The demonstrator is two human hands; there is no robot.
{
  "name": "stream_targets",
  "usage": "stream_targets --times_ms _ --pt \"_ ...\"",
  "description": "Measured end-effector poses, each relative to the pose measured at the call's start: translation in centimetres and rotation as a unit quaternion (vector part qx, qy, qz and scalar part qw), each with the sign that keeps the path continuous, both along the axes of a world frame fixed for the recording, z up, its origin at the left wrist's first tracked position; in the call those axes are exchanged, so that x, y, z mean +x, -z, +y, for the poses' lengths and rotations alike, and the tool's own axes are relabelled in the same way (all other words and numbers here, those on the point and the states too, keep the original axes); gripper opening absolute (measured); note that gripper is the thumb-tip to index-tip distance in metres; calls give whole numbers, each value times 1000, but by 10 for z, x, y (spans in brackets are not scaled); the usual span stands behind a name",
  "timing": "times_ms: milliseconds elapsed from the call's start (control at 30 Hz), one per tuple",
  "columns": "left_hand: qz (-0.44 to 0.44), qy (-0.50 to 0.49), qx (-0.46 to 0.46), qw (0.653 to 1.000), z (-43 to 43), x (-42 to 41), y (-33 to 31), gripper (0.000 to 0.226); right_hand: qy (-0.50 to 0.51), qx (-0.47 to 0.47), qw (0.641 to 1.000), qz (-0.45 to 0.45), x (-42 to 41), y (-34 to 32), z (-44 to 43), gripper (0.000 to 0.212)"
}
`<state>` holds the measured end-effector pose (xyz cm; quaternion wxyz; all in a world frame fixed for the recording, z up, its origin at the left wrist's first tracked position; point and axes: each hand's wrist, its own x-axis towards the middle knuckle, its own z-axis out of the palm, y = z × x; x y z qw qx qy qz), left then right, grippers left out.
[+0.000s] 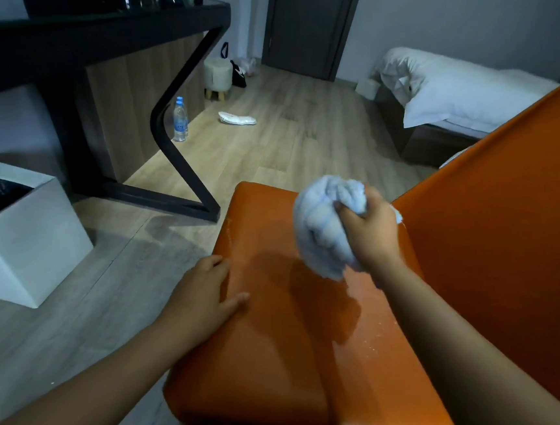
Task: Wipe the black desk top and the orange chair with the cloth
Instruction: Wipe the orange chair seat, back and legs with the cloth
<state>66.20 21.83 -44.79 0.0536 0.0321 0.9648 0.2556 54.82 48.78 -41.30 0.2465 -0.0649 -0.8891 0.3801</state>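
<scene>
Chair [283, 341]: orange, seat and backrest in view, standing on the wooden floor near the desk's angled leg.
Desk [87, 36]: black top, upper left, dark objects along its far edge too dim to identify.
Bed [464, 94]: white bedding, beyond the chair's backrest.
Door [309, 20]: dark, closed, far wall.
Bin [30, 241]: white box with black liner, on the floor below the desk's near edge.
Cloth [320, 229]: pale blue, bunched into a ball, over the seat's back edge beside the backrest; contact with the seat unclear.
Right hand [372, 234]: fingers curled tight round the cloth.
Left hand [201, 293]: fingers loosely extended, lying flat on the seat's front edge, holding nothing.
Bottle [179, 119]: clear, blue cap, upright on the floor by the desk leg.
Specks [367, 333]: pale, scattered along the seat's back edge.
</scene>
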Motion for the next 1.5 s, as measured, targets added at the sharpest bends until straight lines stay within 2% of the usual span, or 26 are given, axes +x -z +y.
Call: stream_targets --times_ms 33,67,100,133,333,433,500,600,700,833,1067,1300,1433,1500 --pt "5 14 -5 1000 5 2 -4 73 -213 -68 973 -49 29 -26 0 13" --pt "8 28 -4 1000 11 5 -6 73 18 16 998 -57 59 -40 -4 17" --pt "14 43 -6 999 17 8 -10 74 0 22 1000 13 67 -38 17 19" --pt "19 58 -11 998 23 10 -11 75 -16 18 999 22 77 -33 35 19" --pt "20 107 -23 994 52 21 -7 75 41 36 999 -4 111 -12 85 17" --pt "-7 128 -91 988 60 22 1 78 86 81 991 -70 119 7 103 22" --pt "-23 140 -132 981 63 23 7 79 90 44 991 -85 124 23 111 21" --pt "-26 142 -151 978 62 25 14 78 74 37 991 -109 127 43 112 13" --pt "-21 143 -159 977 61 26 16 78 64 18 985 -158 123 60 101 18" --pt "-20 140 -163 976 62 27 18 78 89 32 982 -166 114 76 94 39" --pt "-17 144 -165 976 61 26 20 78 116 52 978 -169 113 76 85 28" --pt "-10 144 -138 980 59 25 16 77 122 69 978 -156 112 74 69 37" --pt "6 137 -113 984 53 27 15 73 111 71 979 -154 111 72 52 61" --pt "13 125 -99 987 47 28 14 72 101 71 981 -153 108 72 42 56"
